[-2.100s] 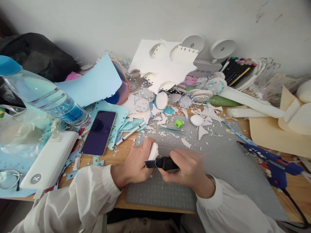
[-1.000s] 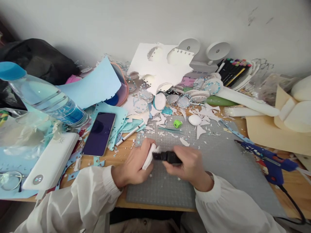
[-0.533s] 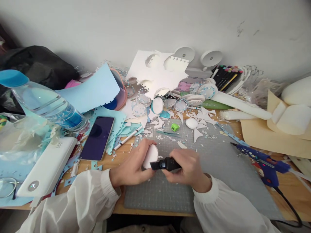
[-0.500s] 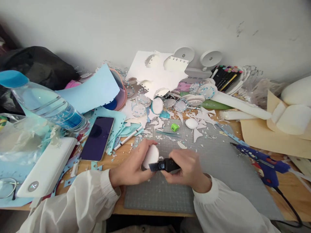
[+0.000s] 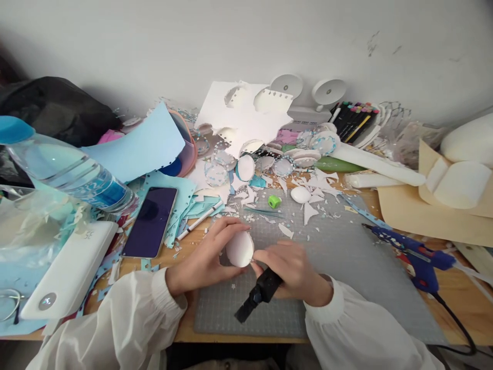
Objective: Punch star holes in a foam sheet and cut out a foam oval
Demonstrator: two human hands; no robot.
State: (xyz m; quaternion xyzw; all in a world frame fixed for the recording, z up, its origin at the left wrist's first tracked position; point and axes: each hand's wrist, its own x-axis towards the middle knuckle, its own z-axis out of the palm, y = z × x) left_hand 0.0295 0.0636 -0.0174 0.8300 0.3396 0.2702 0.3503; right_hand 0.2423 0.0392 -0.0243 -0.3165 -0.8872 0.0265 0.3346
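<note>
My left hand (image 5: 208,257) grips a white round piece (image 5: 240,249) by its edge, thumb below and fingers above. My right hand (image 5: 288,267) is closed around a black cutter (image 5: 265,285) whose blade end points down and left, away from the round piece. My right thumb and forefinger meet at the lower right edge of the round piece. Under both hands lies a grey cutting mat (image 5: 250,318). Ahead of them are a small green object (image 5: 274,201), a white oval piece (image 5: 300,194) and white paper scraps (image 5: 310,211).
On the left are a phone (image 5: 150,221), a white power bank (image 5: 71,270) and a water bottle (image 5: 77,172). A blue glue gun (image 5: 419,254) lies right, its cord running down. Behind stand markers (image 5: 354,121), a cut white sheet (image 5: 242,110) and beaded discs (image 5: 283,165).
The cutter has swung away from the round piece, its blade end now pointing down. The round piece has turned to show more of its face, and my right fingertips have come to its edge.
</note>
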